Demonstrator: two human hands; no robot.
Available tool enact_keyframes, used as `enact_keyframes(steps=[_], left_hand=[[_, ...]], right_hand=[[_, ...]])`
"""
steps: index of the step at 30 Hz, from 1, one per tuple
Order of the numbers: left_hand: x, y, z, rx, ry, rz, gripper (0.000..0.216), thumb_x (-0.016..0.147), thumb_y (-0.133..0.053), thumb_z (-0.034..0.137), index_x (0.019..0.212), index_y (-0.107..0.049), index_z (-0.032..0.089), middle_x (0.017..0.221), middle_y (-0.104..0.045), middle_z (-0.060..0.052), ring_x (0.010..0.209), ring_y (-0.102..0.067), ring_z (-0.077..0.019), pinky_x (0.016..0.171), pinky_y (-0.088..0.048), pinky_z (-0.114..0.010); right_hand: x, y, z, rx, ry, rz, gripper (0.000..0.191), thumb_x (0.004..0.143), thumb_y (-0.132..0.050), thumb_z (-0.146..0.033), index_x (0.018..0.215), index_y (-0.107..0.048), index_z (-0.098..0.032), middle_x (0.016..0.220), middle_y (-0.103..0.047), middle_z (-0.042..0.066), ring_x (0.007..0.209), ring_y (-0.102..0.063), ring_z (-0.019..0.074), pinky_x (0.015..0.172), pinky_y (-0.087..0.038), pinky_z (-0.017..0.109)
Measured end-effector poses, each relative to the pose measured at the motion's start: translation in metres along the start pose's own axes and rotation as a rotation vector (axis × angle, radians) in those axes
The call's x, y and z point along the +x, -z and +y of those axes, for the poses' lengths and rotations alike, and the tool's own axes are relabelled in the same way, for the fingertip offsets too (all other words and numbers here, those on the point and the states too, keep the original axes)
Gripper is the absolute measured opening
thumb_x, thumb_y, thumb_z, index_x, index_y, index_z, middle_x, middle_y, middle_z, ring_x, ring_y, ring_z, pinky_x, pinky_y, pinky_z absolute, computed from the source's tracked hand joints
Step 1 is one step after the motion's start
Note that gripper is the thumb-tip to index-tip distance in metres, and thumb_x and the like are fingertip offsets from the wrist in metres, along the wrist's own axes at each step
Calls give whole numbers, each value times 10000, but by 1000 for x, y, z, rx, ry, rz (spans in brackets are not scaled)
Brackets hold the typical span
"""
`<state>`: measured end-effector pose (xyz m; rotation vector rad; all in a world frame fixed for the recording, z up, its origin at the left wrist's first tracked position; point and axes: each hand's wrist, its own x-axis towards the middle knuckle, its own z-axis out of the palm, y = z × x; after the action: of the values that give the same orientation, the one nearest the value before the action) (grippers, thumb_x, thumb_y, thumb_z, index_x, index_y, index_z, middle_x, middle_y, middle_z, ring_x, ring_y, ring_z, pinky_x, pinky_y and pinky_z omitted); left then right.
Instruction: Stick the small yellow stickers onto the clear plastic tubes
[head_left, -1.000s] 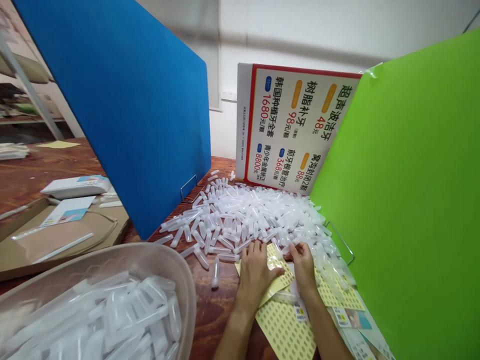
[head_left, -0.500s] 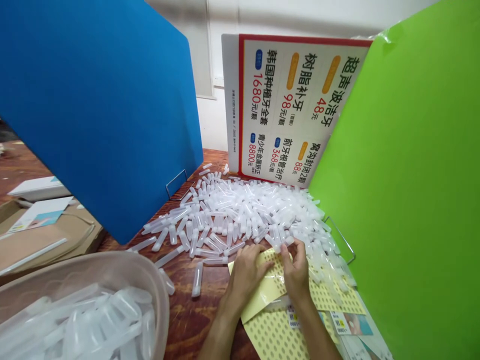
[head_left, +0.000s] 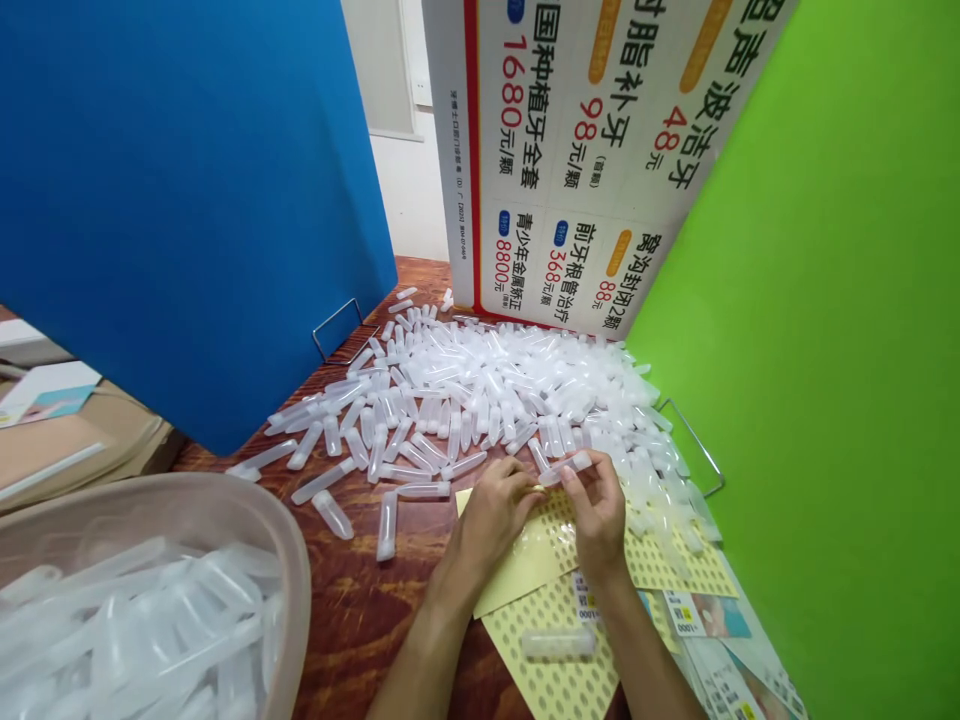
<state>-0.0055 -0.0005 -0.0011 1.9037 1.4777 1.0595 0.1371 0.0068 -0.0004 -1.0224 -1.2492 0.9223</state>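
Plainly legible on the white board with a red border point(head_left: 559, 160) at the far side are sideways Chinese characters and the prices 1680, 98, 48, 8800, 368 and 88. To the near right, a white, blue and yellow printed card point(head_left: 709, 614) reads "1000". An oval, translucent plastic tub point(head_left: 298, 570) at the near left is heaped with translucent white tubes point(head_left: 142, 620); a loose pile of similar tubes point(head_left: 495, 380) covers the table farther off. The right hand point(head_left: 600, 510) pinches a slim, translucent white plastic tube point(head_left: 559, 469) above the far edge of a yellow dotted sticker sheet point(head_left: 536, 550). The left hand point(head_left: 495, 512) rests on that sheet's left side, fingertips bent; whether they grip anything cannot be told.
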Motion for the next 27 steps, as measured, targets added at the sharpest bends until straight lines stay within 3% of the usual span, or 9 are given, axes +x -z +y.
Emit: enact_keyframes(steps=[4,12,16,17,19,21,23,25,27], left_hand=[[-1,-1,3,67,-16,17,95,880,-686,167,801,-732,189,941,-654,-69,937,-594,-227,817,-483,-338],[-1,-4,-2,177,3,19,76,859,-739,201,929,-711,201,944,-677,-51,956,-590,-245,852,-438,-384],[0,-5,1,164,-37,34,112,848,-762,221,925,-694,175,955,-693,-51,957,-602,-240,873,-433,-377],[0,-5,1,166,-45,46,124,849,-766,243,919,-692,174,963,-693,-48,968,-599,-241,883,-428,-379],[0,-7,0,165,-29,55,136,876,-740,292,912,-687,172,977,-697,-44,964,-596,-236,904,-417,-390],[0,-7,1,164,-17,30,153,881,-735,307,912,-685,166,987,-699,-48,967,-595,-238,914,-413,-397],[-1,-6,1,159,-17,17,160,886,-729,310,925,-686,161,1009,-701,-51,978,-595,-241,927,-412,-407],[-2,-6,1,152,-22,31,160,891,-721,314,930,-689,162,1022,-703,-53,984,-595,-244,937,-415,-421],[-2,-6,0,131,-24,53,149,888,-723,311,914,-699,166,998,-708,-54,966,-600,-244,934,-423,-427]], right_hand=[[1,3,-1,92,-96,-41,214,903,-659,-388,986,-581,-207,854,-630,11,737,-609,170,662,-510,284],[9,-2,6,24,-155,12,229,876,-669,-398,950,-576,-203,795,-625,-3,695,-609,165,646,-509,290],[9,2,-20,22,-43,97,93,849,-607,-254,850,-519,-224,773,-570,-27,712,-569,143,694,-491,284],[5,6,-33,48,-21,48,34,864,-540,-209,864,-513,-230,815,-581,-15,733,-577,145,717,-500,296],[-16,17,-66,-10,27,-147,125,864,-491,-143,926,-533,-243,860,-588,-1,729,-589,154,687,-512,307],[-53,30,-101,-278,171,-235,214,883,-515,-125,1024,-598,-263,912,-617,27,793,-616,188,679,-530,320],[-102,44,-124,-557,254,-514,350,862,-606,-152,1187,-628,-280,1040,-668,72,837,-656,233,708,-567,361],[-150,56,-128,-769,236,-715,427,855,-661,-196,1275,-617,-256,1092,-689,103,818,-686,248,703,-592,366],[-183,65,-117,-887,261,-764,327,906,-582,-174,1220,-651,-234,992,-719,94,769,-704,241,656,-588,337]])
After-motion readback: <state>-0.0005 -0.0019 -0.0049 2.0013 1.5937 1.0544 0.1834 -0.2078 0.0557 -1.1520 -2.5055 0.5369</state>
